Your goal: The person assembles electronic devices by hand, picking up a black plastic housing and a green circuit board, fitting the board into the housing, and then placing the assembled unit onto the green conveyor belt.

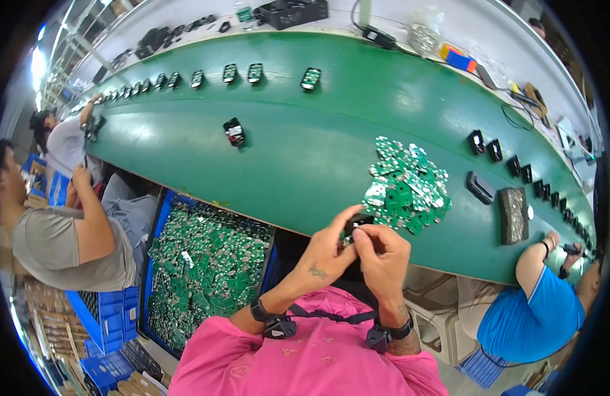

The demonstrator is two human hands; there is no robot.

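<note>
Head view shows your left hand [326, 249] and right hand [384, 259] pinched narrow around a small black case [363, 219], just beside the near-left edge of the pile of green circuit boards [410, 188]. Best to steady the case with your left fingers and press lightly and evenly with your right thumb, since its inside is too hidden to tell. Keep your knuckles off the pile so nothing slides.
</note>
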